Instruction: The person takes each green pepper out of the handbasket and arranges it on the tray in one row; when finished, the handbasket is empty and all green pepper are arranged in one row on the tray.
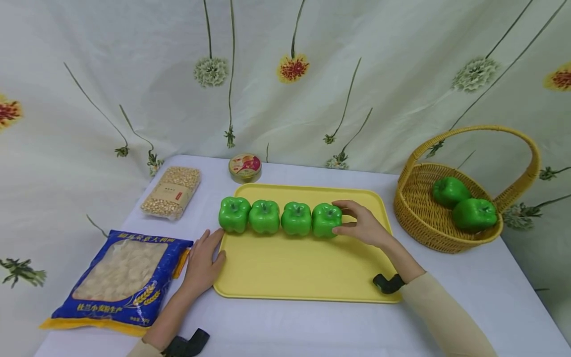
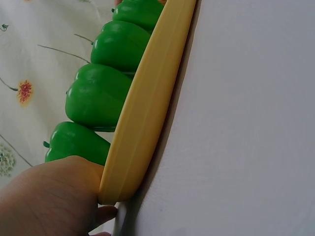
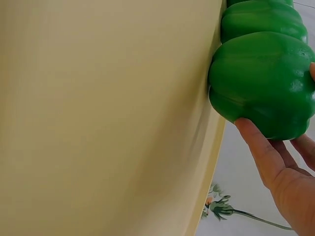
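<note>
We record a row of four green peppers (image 1: 265, 218) standing side by side across the upper part of a yellow tray (image 1: 303, 267), at the centre of the frame. The right hand (image 1: 363, 225) reaches in from the lower right; its grip is grasping the rightmost pepper (image 1: 325, 221), thumb at the near side and fingers at the far side. The left hand (image 1: 203, 263) lies at the tray's left edge, just beside the leftmost pepper (image 1: 234, 215); its grip is released, the fingers extended and the thumb apart. Two further peppers (image 1: 475, 215) lie in a handled wicker basket (image 1: 428, 233) at the right of the frame. As to markings, we find a blue bag (image 1: 125, 267) with yellow ends at lower left: its upper line includes 意大利面, its lower line reads 杜兰小麦粉生产 beside a printed wheat-ear motif, and the smaller print at its lower right is too small for us to read. Above it, a clear packet of pale kernels (image 1: 184, 178) bears a beige label (image 1: 170, 193) with a red mark, illegible to us. A round tin (image 1: 245, 168) above the tray has a red-and-gold lid whose lettering we cannot make out. All stand on a white-covered bench (image 1: 312, 327).
</note>
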Motion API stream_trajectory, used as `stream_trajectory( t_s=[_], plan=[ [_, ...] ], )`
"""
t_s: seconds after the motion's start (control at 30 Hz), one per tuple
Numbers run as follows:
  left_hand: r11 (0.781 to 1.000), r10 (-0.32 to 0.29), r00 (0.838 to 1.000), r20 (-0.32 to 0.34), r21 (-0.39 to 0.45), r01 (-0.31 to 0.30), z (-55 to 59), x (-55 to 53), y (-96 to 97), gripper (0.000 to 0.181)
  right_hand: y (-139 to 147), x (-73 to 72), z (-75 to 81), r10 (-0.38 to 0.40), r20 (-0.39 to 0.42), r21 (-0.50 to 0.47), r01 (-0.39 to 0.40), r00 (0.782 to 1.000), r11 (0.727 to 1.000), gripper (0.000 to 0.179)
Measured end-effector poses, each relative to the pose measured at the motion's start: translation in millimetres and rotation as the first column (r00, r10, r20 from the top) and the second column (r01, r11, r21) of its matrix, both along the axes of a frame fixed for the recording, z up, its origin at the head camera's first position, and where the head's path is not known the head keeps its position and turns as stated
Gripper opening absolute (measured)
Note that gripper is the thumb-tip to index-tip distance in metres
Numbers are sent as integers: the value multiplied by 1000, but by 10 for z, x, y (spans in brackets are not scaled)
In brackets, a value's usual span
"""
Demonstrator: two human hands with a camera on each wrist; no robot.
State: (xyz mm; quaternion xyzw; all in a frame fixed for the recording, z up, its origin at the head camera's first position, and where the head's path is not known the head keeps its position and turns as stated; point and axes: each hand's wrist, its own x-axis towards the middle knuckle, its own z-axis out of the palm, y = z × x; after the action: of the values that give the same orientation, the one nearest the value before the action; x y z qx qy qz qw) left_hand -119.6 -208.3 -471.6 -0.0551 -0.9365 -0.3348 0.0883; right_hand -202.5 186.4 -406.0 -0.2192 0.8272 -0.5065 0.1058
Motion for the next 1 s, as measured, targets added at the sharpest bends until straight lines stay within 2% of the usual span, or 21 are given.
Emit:
stream_trajectory(
  t_s=[0.3, 0.67, 0.83, 1.0],
  plan=[
    [1000, -8, 1000, 12, -1, 8, 8, -10, 24, 54, 28, 24, 2, 20, -17, -25, -20, 1000, 999, 73],
    [1000, -4, 1000, 11, -9, 4, -21, -6, -6, 54, 125, 95, 126, -1, -197, 8, 3, 980, 1000, 72],
    [1000, -5, 1000, 4, -10, 5, -18, 0, -7, 54, 272, 197, 192, -23, -244, 7, 25, 969, 1000, 69],
    [1000, -9, 1000, -1, -9, 9, -11, -8, 1, 54, 556, 321, 228, -68, -287, 41, 83, 955, 996, 63]
  ],
)
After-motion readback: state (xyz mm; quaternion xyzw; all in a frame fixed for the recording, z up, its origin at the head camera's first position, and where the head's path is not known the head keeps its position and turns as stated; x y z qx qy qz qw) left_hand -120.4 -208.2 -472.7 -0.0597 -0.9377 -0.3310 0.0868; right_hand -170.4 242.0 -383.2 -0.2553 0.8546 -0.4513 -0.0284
